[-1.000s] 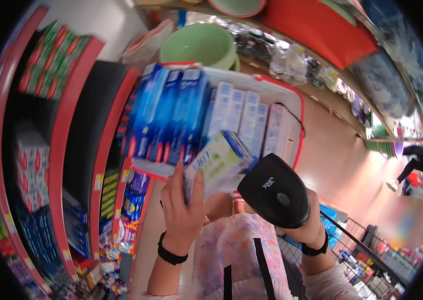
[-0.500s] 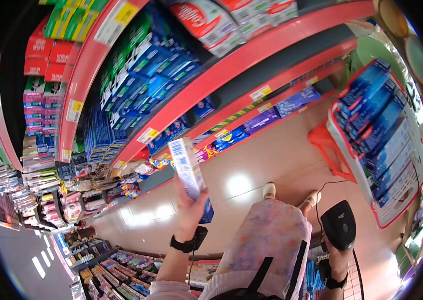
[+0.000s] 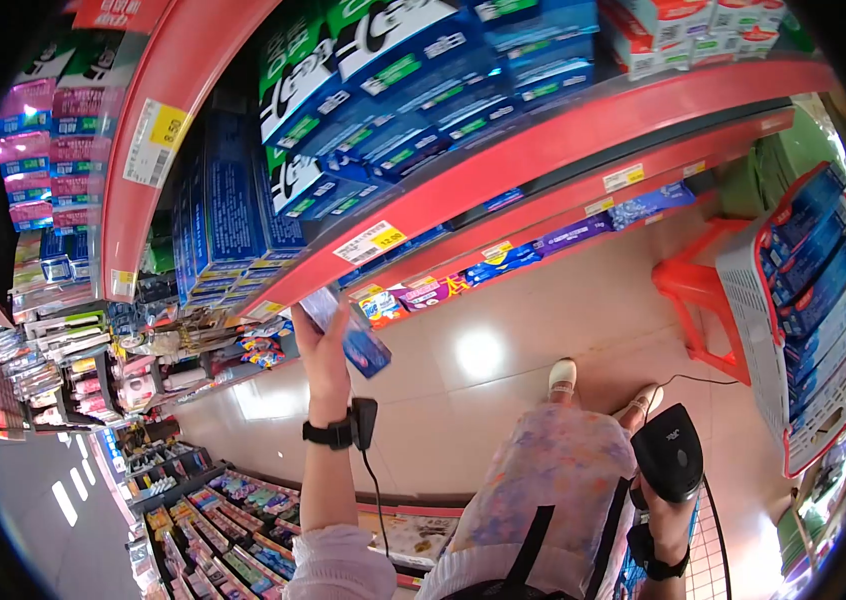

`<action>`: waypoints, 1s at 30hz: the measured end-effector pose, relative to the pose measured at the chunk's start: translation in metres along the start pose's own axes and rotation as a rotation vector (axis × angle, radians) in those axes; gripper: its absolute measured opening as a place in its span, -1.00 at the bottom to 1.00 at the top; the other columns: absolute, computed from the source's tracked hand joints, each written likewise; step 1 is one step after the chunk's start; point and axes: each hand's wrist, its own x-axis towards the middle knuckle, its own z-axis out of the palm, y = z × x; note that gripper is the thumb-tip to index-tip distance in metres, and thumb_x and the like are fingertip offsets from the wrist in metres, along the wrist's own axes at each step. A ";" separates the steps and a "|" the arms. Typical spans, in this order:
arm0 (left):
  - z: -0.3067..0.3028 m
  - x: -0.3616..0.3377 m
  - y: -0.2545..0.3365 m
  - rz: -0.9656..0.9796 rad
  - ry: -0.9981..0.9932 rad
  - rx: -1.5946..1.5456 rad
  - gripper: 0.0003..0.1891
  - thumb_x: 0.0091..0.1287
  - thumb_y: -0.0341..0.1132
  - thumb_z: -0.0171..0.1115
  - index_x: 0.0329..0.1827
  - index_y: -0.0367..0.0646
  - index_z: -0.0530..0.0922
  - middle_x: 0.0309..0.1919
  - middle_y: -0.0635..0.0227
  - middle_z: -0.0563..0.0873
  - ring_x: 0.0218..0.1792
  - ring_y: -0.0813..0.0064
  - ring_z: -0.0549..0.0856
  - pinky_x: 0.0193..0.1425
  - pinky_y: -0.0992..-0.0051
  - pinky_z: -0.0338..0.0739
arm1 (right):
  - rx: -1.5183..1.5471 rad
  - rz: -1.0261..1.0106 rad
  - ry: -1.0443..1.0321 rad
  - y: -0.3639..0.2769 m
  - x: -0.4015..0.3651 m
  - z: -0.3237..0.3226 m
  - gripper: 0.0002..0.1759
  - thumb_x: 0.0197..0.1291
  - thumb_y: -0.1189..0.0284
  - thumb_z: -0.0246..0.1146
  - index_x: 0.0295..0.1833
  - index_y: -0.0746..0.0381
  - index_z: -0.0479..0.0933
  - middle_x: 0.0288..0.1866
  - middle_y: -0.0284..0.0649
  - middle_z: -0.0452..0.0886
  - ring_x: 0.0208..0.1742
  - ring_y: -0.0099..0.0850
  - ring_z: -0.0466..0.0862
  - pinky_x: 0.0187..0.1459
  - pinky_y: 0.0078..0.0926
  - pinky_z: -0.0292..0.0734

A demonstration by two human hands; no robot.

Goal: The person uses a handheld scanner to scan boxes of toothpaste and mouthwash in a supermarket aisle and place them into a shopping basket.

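My left hand (image 3: 323, 365) is closed on a blue and white box (image 3: 355, 335), just below the red shelf edge (image 3: 393, 235). The box tilts down to the right, and its upper end is near the shelf edge. In my right hand (image 3: 665, 510), at the lower right, is a black handheld scanner (image 3: 670, 452), its head pointing up. Stacked blue and green toothpaste boxes (image 3: 383, 110) fill the shelf above my left hand. More blue boxes (image 3: 228, 215) stand to their left.
A white basket (image 3: 758, 340) with red trim holds blue boxes at the right, beside a red stool (image 3: 703, 300). Lower shelves carry colourful packets (image 3: 503, 262). Display racks (image 3: 233, 535) stand at lower left. A cable (image 3: 698, 379) crosses the floor.
My left hand has moved left with the box, and the box has turned and moved closer to the shelf edge. The shelves appear nearer. The scanner remains in my right hand.
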 end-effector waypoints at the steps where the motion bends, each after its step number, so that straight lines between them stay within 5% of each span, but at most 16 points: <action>1: -0.001 0.013 -0.002 -0.002 0.006 0.001 -0.43 0.29 -0.46 0.14 0.36 -0.16 0.16 0.11 0.30 0.47 0.05 0.40 0.54 0.07 0.41 0.46 | 0.008 0.007 -0.006 0.000 0.001 0.004 -0.41 -0.11 0.67 0.35 0.13 0.32 0.38 -0.04 -0.18 0.60 -0.06 -0.44 0.61 0.04 -0.47 0.49; 4: -0.015 0.058 -0.030 -0.005 0.094 0.131 -0.57 0.27 -0.46 0.16 0.22 -0.19 0.39 0.04 0.22 0.56 0.04 0.38 0.56 0.15 0.39 0.40 | 0.025 0.034 -0.021 0.005 -0.001 0.014 -0.41 -0.11 0.67 0.36 0.12 0.33 0.38 -0.05 -0.19 0.60 -0.08 -0.45 0.62 0.01 -0.49 0.50; 6: -0.048 0.096 -0.090 0.467 -0.003 1.168 -0.62 0.19 -0.49 0.20 0.10 -0.26 0.47 -0.01 0.09 0.59 -0.01 0.17 0.60 0.11 0.29 0.44 | 0.037 0.056 -0.030 0.007 -0.001 0.019 -0.42 -0.11 0.67 0.36 0.12 0.33 0.38 -0.05 -0.19 0.60 -0.08 -0.45 0.62 0.00 -0.50 0.51; 7: -0.043 0.102 -0.092 0.525 -0.006 1.338 -0.62 0.19 -0.48 0.20 0.11 -0.25 0.46 -0.01 0.10 0.59 -0.01 0.18 0.60 0.10 0.29 0.44 | 0.020 0.049 -0.040 0.008 -0.001 0.021 -0.42 -0.11 0.67 0.36 0.11 0.33 0.38 -0.05 -0.19 0.60 -0.09 -0.46 0.62 -0.02 -0.51 0.51; 12: -0.022 0.129 -0.088 0.303 -0.038 1.297 -0.59 0.21 -0.44 0.19 0.16 -0.19 0.41 -0.02 0.11 0.58 -0.05 0.18 0.60 0.08 0.28 0.46 | -0.011 0.029 -0.014 0.012 0.000 0.027 -0.43 -0.11 0.67 0.38 0.10 0.34 0.38 -0.05 -0.18 0.60 -0.10 -0.47 0.62 -0.03 -0.52 0.51; 24: -0.029 0.129 -0.094 0.103 -0.181 1.375 -0.51 0.26 -0.34 0.17 0.27 -0.05 0.29 -0.04 0.13 0.55 -0.12 0.18 0.59 0.04 0.26 0.49 | 0.020 0.046 -0.017 0.014 0.000 0.037 -0.44 -0.12 0.65 0.36 0.09 0.33 0.38 -0.08 -0.19 0.60 -0.14 -0.47 0.61 -0.05 -0.50 0.50; 26: -0.034 0.123 -0.094 0.099 -0.198 1.407 -0.49 0.27 -0.32 0.16 0.29 -0.03 0.27 -0.04 0.14 0.55 -0.13 0.18 0.58 0.03 0.26 0.49 | 0.003 -0.033 -0.031 -0.003 0.004 0.046 -0.70 0.06 0.62 0.25 -0.05 0.30 0.46 -0.33 -0.31 0.58 -0.37 -0.58 0.54 -0.27 -0.61 0.47; 30: -0.059 0.108 -0.109 0.148 -0.249 1.496 -0.47 0.28 -0.29 0.15 0.32 0.02 0.23 -0.05 0.15 0.54 -0.16 0.18 0.58 0.01 0.26 0.50 | -0.020 -0.085 -0.083 -0.019 0.009 0.043 -0.64 0.02 0.63 0.26 0.00 0.32 0.51 -0.17 -0.28 0.64 -0.18 -0.56 0.60 -0.10 -0.57 0.50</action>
